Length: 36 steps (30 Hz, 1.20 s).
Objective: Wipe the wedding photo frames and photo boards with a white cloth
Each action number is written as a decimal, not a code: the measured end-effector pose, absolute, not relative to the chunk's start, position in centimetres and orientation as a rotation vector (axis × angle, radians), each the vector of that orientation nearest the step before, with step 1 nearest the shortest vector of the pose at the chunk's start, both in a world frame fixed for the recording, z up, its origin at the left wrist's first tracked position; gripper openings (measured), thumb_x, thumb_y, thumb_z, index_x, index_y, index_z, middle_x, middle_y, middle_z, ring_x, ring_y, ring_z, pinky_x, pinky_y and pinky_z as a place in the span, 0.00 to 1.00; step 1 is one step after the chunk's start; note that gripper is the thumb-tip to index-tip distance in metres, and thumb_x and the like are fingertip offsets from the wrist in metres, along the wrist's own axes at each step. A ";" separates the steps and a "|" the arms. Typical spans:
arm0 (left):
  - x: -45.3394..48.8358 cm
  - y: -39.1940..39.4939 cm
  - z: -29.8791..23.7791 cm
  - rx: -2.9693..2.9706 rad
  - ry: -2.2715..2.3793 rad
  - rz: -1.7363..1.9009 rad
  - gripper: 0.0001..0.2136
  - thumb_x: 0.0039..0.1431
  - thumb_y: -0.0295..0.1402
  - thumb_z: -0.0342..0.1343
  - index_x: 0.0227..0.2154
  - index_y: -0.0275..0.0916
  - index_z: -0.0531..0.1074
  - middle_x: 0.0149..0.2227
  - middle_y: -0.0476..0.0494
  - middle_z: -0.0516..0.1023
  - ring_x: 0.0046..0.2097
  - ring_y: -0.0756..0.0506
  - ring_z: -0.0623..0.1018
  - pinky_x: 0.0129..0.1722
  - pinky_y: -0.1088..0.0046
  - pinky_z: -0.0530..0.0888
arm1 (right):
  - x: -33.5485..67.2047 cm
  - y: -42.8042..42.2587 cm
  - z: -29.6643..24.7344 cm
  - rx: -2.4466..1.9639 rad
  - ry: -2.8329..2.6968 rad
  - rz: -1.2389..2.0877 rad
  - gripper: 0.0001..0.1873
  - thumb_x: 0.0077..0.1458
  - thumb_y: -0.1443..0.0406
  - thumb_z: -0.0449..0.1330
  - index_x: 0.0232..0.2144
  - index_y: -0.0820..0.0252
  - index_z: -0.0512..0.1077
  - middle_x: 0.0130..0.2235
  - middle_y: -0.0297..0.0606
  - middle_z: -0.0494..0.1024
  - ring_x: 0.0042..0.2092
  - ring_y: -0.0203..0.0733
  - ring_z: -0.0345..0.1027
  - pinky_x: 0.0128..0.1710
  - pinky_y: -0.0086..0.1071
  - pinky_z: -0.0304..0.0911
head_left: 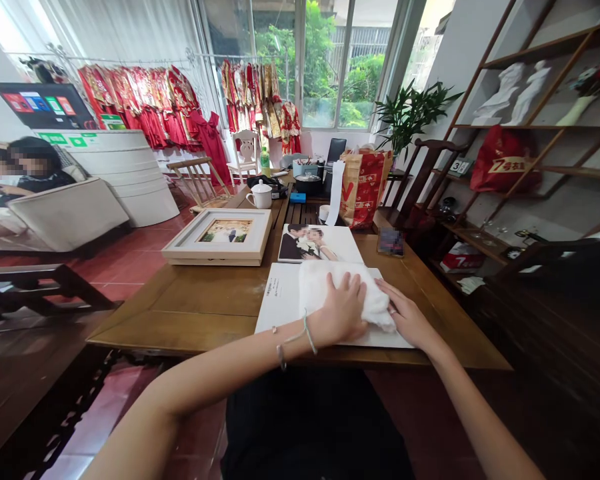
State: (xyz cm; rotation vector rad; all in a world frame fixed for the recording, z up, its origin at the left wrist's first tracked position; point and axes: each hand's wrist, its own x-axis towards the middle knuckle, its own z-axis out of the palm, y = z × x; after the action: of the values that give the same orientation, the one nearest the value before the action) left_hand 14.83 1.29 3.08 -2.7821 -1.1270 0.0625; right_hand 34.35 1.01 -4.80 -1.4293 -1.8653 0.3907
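Note:
A folded white cloth [333, 287] lies on a white page or panel [280, 307] with small dark print at its left edge. My left hand [344, 307] presses flat on the cloth, fingers spread. My right hand [405, 310] rests at the cloth's right end, over the panel's right side, with its fingers stretched out and the thumb side against the cloth. Just beyond is a couple's photo print [325, 243]; whether it joins the white panel as one album, I cannot tell. The cloth covers part of the white panel.
A thick pale picture frame [217, 237] lies left on the wooden table [195, 300]. Behind stand a lidded white cup [261, 195], a red paper bag [365, 190] and a long white paper strip [336, 193]. A phone-like dark item [391, 242] lies right. People sit at far left.

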 end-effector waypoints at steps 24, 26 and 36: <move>16.8 2.9 2.4 -2.790 -1.085 -0.009 0.33 0.57 0.42 0.50 0.61 0.27 0.52 0.64 0.28 0.50 0.63 0.32 0.52 0.58 0.46 0.52 | 34.2 0.6 -4.8 -1.505 -1.679 0.527 0.27 0.58 0.61 0.48 0.61 0.49 0.56 0.59 0.35 0.66 0.60 0.50 0.59 0.58 0.50 0.55; 16.3 0.6 2.8 -2.791 -1.073 0.028 0.34 0.56 0.42 0.51 0.60 0.25 0.52 0.64 0.26 0.49 0.63 0.30 0.52 0.58 0.46 0.53 | 34.2 0.6 -4.6 -1.494 -1.710 0.520 0.30 0.55 0.60 0.51 0.61 0.50 0.57 0.62 0.36 0.60 0.62 0.50 0.53 0.60 0.48 0.53; 13.4 -6.3 4.8 -2.883 -0.859 0.127 0.37 0.56 0.45 0.49 0.61 0.22 0.49 0.64 0.25 0.48 0.64 0.30 0.51 0.59 0.49 0.53 | 33.5 1.3 -3.4 -1.403 -1.763 0.509 0.24 0.59 0.59 0.48 0.55 0.56 0.66 0.62 0.39 0.60 0.64 0.46 0.47 0.63 0.48 0.47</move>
State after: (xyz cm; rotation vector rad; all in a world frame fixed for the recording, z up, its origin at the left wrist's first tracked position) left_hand 13.42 -6.28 4.81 -2.8829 -0.8587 0.1266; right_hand 33.51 1.30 -3.38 -1.4030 -1.7635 0.5092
